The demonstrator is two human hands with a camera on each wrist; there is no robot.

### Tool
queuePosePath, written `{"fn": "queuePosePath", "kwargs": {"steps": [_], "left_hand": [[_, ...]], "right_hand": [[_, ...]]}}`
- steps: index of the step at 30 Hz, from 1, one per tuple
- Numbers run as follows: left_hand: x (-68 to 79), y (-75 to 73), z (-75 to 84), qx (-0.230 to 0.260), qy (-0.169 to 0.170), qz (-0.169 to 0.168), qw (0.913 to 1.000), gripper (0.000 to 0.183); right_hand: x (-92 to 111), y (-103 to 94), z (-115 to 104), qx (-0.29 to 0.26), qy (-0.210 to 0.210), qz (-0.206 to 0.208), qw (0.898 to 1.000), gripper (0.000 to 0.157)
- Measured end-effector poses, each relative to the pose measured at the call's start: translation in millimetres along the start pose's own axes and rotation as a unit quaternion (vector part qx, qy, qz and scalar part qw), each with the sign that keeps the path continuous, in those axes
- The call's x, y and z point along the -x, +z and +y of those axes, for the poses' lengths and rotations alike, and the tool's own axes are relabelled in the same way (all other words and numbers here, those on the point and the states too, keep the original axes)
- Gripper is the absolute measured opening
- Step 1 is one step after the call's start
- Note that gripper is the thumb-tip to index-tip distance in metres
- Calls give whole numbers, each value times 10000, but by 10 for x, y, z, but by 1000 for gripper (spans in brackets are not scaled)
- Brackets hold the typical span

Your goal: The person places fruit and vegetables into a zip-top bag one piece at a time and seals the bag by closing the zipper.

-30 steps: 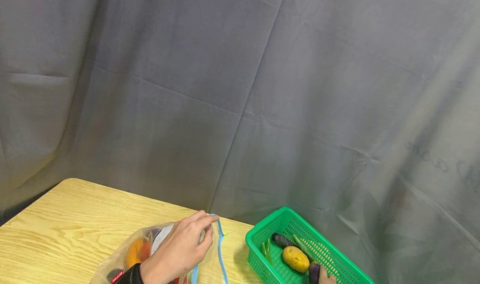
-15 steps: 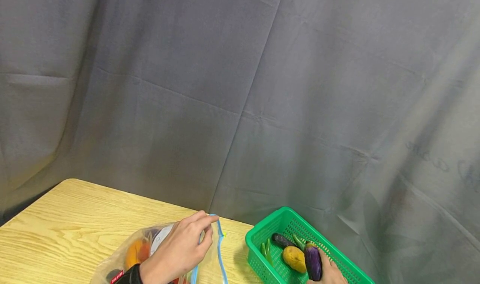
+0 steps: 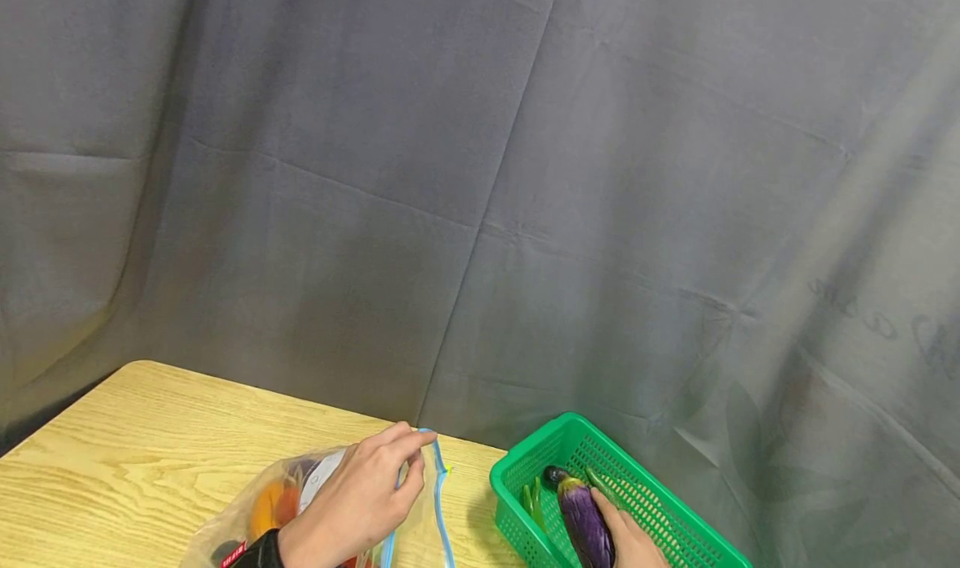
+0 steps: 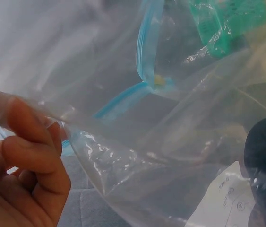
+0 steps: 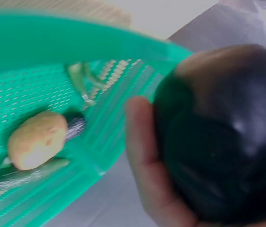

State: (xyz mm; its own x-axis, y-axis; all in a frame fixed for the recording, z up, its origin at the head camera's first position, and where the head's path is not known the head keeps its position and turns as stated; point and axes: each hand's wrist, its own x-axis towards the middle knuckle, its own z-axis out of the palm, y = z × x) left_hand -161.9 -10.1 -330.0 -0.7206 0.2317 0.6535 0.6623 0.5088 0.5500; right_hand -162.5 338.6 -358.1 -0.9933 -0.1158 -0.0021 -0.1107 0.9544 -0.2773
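My right hand (image 3: 633, 543) grips a purple eggplant (image 3: 585, 518) over the green basket (image 3: 637, 478). In the right wrist view the eggplant (image 5: 218, 132) looms large and dark, fingers curled round its side. My left hand (image 3: 360, 497) pinches the mouth of a clear zip bag (image 3: 423, 522) with blue seal strips. In the left wrist view the curled left hand (image 4: 24, 165) is at the film's edge. Orange and red produce (image 3: 273, 501) shows through the bag. A yellow-brown, potato-like piece (image 5: 38, 139) lies in the basket, hidden in the head view behind the eggplant.
The basket also holds a dark elongated vegetable (image 3: 555, 475), a long green one (image 3: 600, 485) and thin green pods (image 3: 534, 501). A wooden table (image 3: 150, 443) carries bag and basket. A grey curtain (image 3: 375, 218) hangs behind the table.
My right hand has raised the eggplant from the basket's near part and carried it left, so it covers the yellow-brown piece. The left hand stays in place on the bag.
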Motion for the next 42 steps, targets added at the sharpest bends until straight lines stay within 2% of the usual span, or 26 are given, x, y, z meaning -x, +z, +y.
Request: {"fn": "queuePosePath", "kwargs": {"steps": [9, 14, 16, 20, 23, 24, 27, 31, 35, 39, 42], "left_hand": [[0, -20, 10, -9, -82, -116, 9999, 21], [1, -27, 10, -72, -129, -169, 9997, 21], [-1, -29, 10, -102, -142, -181, 9997, 21], [-5, -33, 12, -137, -173, -197, 9996, 21], [-8, -38, 14, -158, -204, -230, 9994, 21], [-10, -40, 15, -167, -215, -242, 9993, 21], [-15, -45, 18, -169, -226, -269, 9992, 21], [-17, -44, 19, -121, -202, -296, 9993, 21], [-14, -38, 22, -87, -140, -307, 9994, 22], [-17, -38, 33, -131, -102, -327, 9993, 22], [-22, -41, 44, -161, -101, -331, 9993, 22]], "right_hand": [[135, -77, -341, -339, -1232, 301, 9913, 93], [163, -72, -479, -254, -1539, 4, 9878, 86], [181, -64, -532, -129, -1766, 39, 9842, 84], [233, -52, -653, 86, -2373, 462, 9703, 78], [256, -67, -753, 88, -2509, 352, 9673, 75], [251, -78, -788, 43, -2458, 181, 9691, 75], [217, -121, -896, -266, -1997, -489, 9783, 76], [168, -178, -1040, -503, -1570, -1011, 9811, 70], [174, -219, -1177, -316, -1948, -1015, 9751, 64], [177, -220, -1282, -146, -2580, -696, 9635, 61], [149, -205, -1355, -139, -2761, -748, 9581, 61]]}}
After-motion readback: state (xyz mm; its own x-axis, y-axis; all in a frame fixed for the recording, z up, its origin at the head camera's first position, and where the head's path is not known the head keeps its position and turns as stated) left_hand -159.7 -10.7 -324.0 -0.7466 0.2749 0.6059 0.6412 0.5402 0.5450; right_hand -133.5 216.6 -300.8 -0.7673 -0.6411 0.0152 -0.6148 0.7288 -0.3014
